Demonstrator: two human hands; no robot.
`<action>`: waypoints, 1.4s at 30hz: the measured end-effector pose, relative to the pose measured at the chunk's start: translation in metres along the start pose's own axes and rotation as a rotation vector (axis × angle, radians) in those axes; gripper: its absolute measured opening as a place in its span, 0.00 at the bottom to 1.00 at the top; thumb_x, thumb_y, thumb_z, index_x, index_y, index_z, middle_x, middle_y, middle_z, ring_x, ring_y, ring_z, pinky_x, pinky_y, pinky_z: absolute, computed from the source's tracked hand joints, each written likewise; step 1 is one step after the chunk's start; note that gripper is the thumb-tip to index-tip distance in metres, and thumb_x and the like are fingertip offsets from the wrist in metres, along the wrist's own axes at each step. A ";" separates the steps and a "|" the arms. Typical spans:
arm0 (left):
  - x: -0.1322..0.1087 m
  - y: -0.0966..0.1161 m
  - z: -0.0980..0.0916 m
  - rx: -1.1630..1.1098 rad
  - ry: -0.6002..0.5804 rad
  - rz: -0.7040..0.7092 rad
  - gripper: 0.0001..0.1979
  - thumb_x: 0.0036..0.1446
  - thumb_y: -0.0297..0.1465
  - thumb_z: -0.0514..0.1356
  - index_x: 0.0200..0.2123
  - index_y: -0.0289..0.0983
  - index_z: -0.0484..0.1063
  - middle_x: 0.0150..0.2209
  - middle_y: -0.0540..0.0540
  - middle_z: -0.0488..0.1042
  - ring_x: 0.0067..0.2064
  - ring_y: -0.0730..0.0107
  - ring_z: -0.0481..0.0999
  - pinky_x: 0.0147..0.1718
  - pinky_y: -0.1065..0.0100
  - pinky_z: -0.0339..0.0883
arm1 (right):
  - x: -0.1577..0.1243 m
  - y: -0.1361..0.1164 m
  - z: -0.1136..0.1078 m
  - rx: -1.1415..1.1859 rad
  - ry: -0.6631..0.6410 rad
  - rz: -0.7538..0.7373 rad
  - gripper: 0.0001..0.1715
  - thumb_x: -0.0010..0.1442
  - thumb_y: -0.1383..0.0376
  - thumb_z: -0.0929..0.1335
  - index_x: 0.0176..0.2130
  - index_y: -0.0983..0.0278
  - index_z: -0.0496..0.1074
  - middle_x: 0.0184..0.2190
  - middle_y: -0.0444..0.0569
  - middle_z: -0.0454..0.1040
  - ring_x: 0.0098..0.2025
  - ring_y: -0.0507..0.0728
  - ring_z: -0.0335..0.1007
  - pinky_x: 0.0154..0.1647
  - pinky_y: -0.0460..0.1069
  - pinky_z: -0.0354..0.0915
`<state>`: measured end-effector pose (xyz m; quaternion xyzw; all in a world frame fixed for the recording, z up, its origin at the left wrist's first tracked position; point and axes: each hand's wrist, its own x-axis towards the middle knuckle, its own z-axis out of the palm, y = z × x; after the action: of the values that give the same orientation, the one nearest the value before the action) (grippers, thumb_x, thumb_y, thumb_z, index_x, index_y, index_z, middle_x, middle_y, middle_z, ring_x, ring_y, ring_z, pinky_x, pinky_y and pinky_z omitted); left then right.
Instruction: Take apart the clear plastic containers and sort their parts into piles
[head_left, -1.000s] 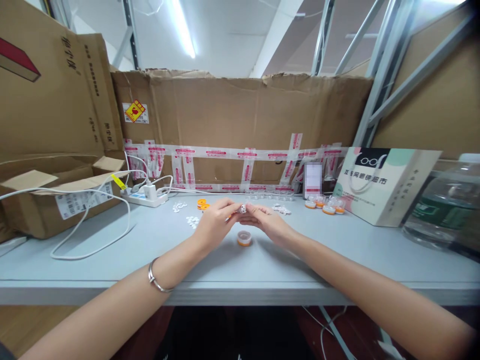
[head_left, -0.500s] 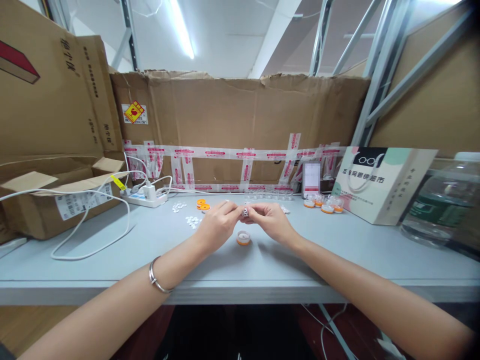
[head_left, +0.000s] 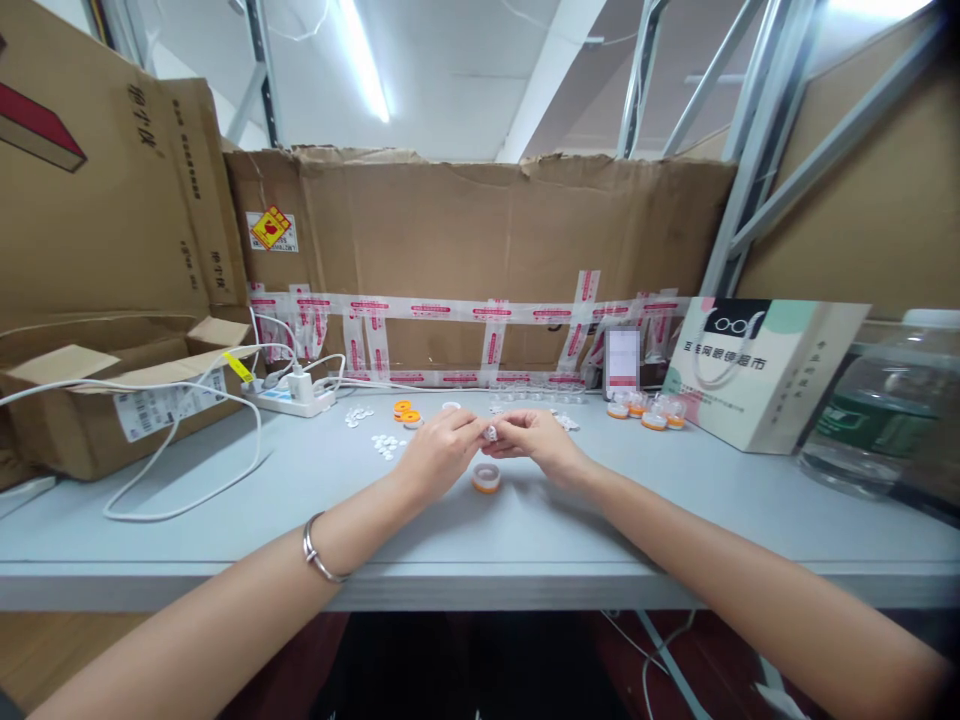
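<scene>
My left hand (head_left: 442, 455) and my right hand (head_left: 546, 445) meet above the middle of the table, fingertips closed together. Between them is a small white piece (head_left: 492, 433), pinched from both sides; its exact kind is too small to make out. Just below the fingers, a round clear case with an orange base (head_left: 486, 480) stands on the table. Beyond my left hand lie orange round caps (head_left: 403, 409) and several small white pieces (head_left: 387, 446). Behind my right hand are more white bits (head_left: 568, 422) and a row of clear round parts (head_left: 536, 394).
Several clear cases with orange bases (head_left: 654, 422) sit at the right, by a propped phone (head_left: 622, 358), a paper bag (head_left: 750, 380) and a water bottle (head_left: 874, 420). At left are a power strip (head_left: 300, 402), a looping white cable (head_left: 259, 430) and an open carton (head_left: 75, 430).
The small piece between my fingertips has turned, showing white where a dark pattern showed before. Both hands stay at nearly the same place.
</scene>
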<state>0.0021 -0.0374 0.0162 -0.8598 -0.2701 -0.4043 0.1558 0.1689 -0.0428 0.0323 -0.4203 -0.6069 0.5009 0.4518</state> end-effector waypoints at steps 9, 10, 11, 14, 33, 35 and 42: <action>0.007 -0.002 -0.005 -0.591 0.059 -0.499 0.11 0.54 0.35 0.56 0.36 0.36 0.74 0.33 0.47 0.75 0.34 0.70 0.74 0.36 0.70 0.68 | 0.026 0.003 -0.034 -0.117 0.265 -0.004 0.05 0.50 0.69 0.68 0.24 0.67 0.71 0.20 0.49 0.75 0.22 0.51 0.71 0.26 0.45 0.70; 0.007 -0.004 -0.003 -0.632 0.047 -0.545 0.12 0.54 0.36 0.55 0.36 0.35 0.74 0.33 0.48 0.76 0.35 0.69 0.74 0.37 0.70 0.69 | 0.030 0.005 -0.040 -0.144 0.291 -0.030 0.05 0.50 0.69 0.68 0.24 0.67 0.71 0.19 0.48 0.74 0.21 0.50 0.70 0.25 0.45 0.69; 0.006 -0.006 -0.002 -0.658 0.032 -0.587 0.13 0.54 0.36 0.55 0.37 0.35 0.74 0.33 0.48 0.76 0.35 0.68 0.74 0.37 0.70 0.68 | 0.034 0.008 -0.046 -0.166 0.307 -0.044 0.04 0.49 0.69 0.68 0.23 0.67 0.71 0.18 0.48 0.74 0.20 0.49 0.69 0.24 0.45 0.69; 0.004 -0.010 0.002 -0.669 -0.005 -0.677 0.14 0.53 0.37 0.55 0.36 0.35 0.75 0.33 0.47 0.76 0.35 0.68 0.74 0.35 0.69 0.68 | 0.045 0.022 -0.056 -0.211 0.314 -0.032 0.05 0.47 0.71 0.70 0.22 0.67 0.71 0.15 0.46 0.71 0.17 0.48 0.66 0.20 0.44 0.66; 0.003 -0.009 -0.003 -0.363 0.059 -0.336 0.09 0.54 0.32 0.58 0.37 0.36 0.73 0.34 0.46 0.75 0.34 0.69 0.74 0.36 0.67 0.69 | 0.011 0.005 -0.005 -0.015 -0.052 -0.203 0.18 0.47 0.57 0.71 0.35 0.67 0.75 0.26 0.48 0.76 0.28 0.51 0.72 0.36 0.48 0.68; 0.003 -0.007 -0.004 -0.156 0.077 -0.171 0.09 0.55 0.32 0.57 0.40 0.38 0.72 0.36 0.45 0.74 0.37 0.68 0.73 0.37 0.66 0.69 | 0.011 0.005 -0.005 0.017 -0.032 -0.207 0.17 0.46 0.57 0.71 0.34 0.66 0.75 0.26 0.47 0.76 0.29 0.51 0.72 0.37 0.49 0.68; 0.001 -0.005 -0.003 0.167 0.042 0.062 0.10 0.60 0.29 0.50 0.38 0.35 0.70 0.36 0.44 0.73 0.38 0.68 0.72 0.36 0.67 0.69 | 0.006 0.004 -0.001 0.023 -0.054 -0.223 0.17 0.46 0.57 0.71 0.34 0.66 0.77 0.26 0.47 0.77 0.31 0.52 0.73 0.40 0.51 0.68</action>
<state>-0.0020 -0.0340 0.0191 -0.8431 -0.2727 -0.3936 0.2449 0.1687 -0.0366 0.0294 -0.3314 -0.6562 0.4654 0.4930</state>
